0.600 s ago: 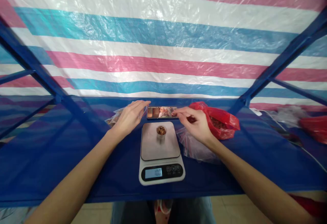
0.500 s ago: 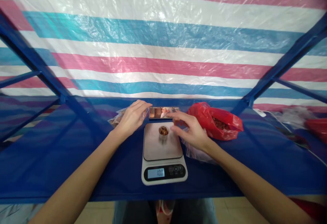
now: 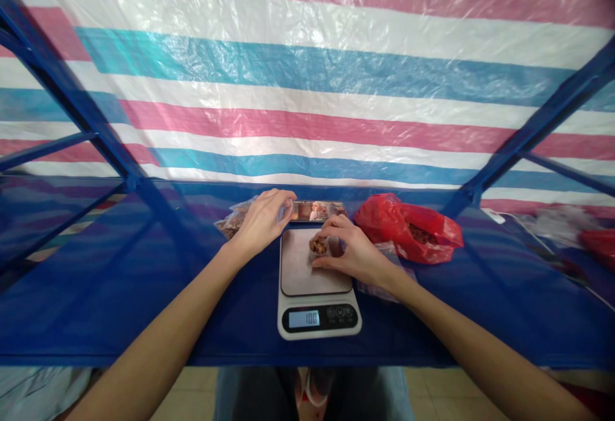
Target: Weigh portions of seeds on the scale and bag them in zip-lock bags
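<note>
A small clear cup (image 3: 318, 247) of brown dried pieces stands on the steel pan of a white kitchen scale (image 3: 293, 273). The scale's display reads 10.0. My right hand (image 3: 343, 245) has its thumb and fingers closed around the cup's sides. To the left, behind the scale, my left hand (image 3: 264, 219) is curled with its fingertips pinched on a bit of clear plastic, whose shape is hard to make out. Just past both hands lies a phone (image 3: 319, 210) with a picture on its screen.
An opened red plastic bag (image 3: 391, 222) with brown pieces inside lies right of the scale. Flat clear bags (image 3: 382, 289) lie under my right wrist. A filled clear bag (image 3: 233, 222) sits behind my left hand. Blue metal bars (image 3: 494, 158) frame the blue shelf, with striped sheeting behind.
My right hand has come down from beside the phone and closed on the cup. My left hand keeps its place behind the scale. The whole view has shifted slightly.
</note>
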Action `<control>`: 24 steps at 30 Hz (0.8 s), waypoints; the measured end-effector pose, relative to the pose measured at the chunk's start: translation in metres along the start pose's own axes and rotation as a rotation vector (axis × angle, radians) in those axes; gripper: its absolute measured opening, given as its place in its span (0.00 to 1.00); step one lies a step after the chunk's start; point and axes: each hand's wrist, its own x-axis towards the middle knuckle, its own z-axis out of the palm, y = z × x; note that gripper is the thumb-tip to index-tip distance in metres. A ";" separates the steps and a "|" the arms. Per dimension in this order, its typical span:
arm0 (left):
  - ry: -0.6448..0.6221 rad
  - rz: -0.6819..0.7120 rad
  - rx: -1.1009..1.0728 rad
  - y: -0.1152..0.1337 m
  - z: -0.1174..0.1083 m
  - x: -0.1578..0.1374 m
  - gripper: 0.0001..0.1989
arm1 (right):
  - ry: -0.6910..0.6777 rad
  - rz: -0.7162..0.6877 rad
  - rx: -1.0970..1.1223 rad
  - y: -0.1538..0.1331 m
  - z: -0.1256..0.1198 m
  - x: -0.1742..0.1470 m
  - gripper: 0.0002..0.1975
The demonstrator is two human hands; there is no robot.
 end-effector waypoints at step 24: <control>-0.069 -0.026 0.056 0.015 0.001 0.002 0.08 | 0.120 0.077 0.108 -0.020 -0.002 0.046 0.11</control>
